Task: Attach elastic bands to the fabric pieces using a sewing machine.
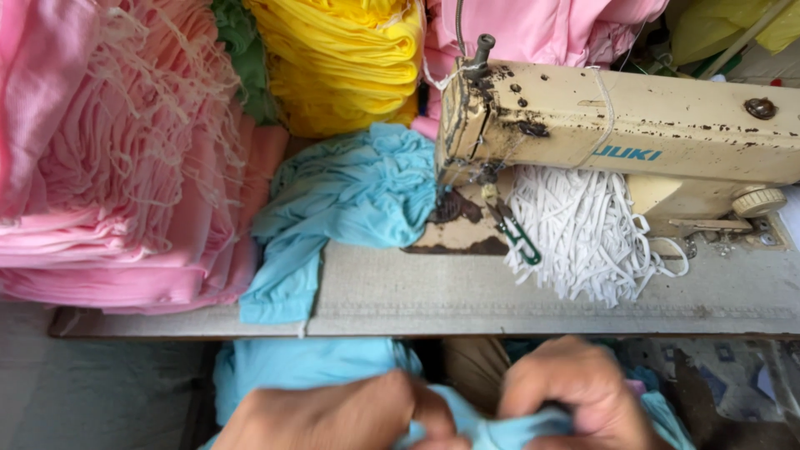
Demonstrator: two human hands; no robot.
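The light blue fabric piece [492, 429] sits at the lower frame edge, below the front edge of the desk [467, 292]. It looks thin, soft and limp; judged to bunch and slip easily, so it is best pinched at a folded edge. The left hand [333, 417] is curled shut on the cloth. The right hand [575, 392] pinches it between closed fingertips. More blue cloth [350, 192] lies beside the sewing machine [617, 125].

the front strip of the tabletop [467, 296] lay open. pink fabric stacks [125, 167] walled the left; the sewing machine [617, 125] and white cords [583, 233] blocked the right.
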